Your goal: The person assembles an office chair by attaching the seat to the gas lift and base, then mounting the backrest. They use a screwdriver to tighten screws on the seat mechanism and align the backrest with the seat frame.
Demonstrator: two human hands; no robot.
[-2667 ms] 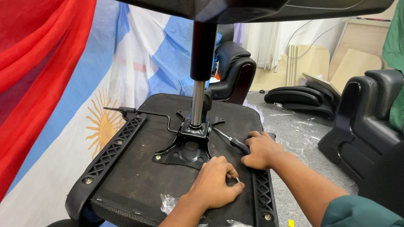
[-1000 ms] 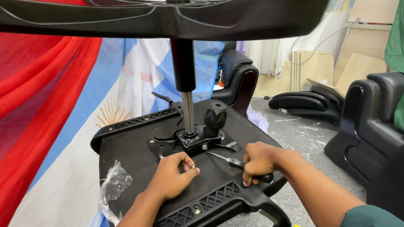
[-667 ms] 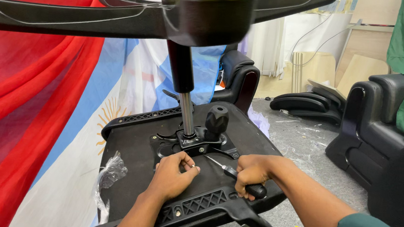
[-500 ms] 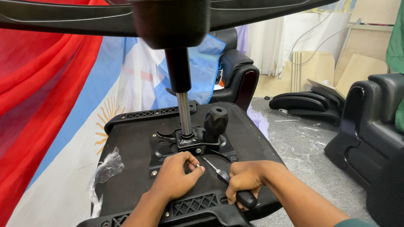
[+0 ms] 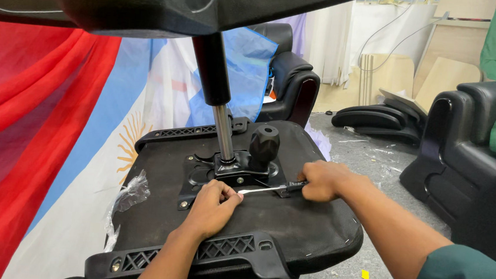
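Note:
An upturned black office chair seat (image 5: 289, 219) lies in front of me, its metal mechanism plate (image 5: 230, 176) and gas lift column (image 5: 216, 95) rising to the star base (image 5: 152, 2) overhead. My right hand (image 5: 321, 179) grips a screwdriver (image 5: 270, 188) that lies almost level, its tip pointing left at the plate's near edge. My left hand (image 5: 210, 206) rests on the seat with fingers pinched at the screwdriver tip, seemingly on a small screw. A black round knob (image 5: 264, 142) stands beside the column.
A crumpled clear plastic bag (image 5: 128, 195) hangs at the seat's left edge. Red and blue-white cloths hang on the left. Black chair parts (image 5: 460, 144) stand on the grey floor to the right, stacked armrests (image 5: 373, 120) further back, wooden boards against the wall.
The seat has turned around under my hands. My right hand swung the screwdriver from pointing away to nearly level, and my left hand moved up to its tip.

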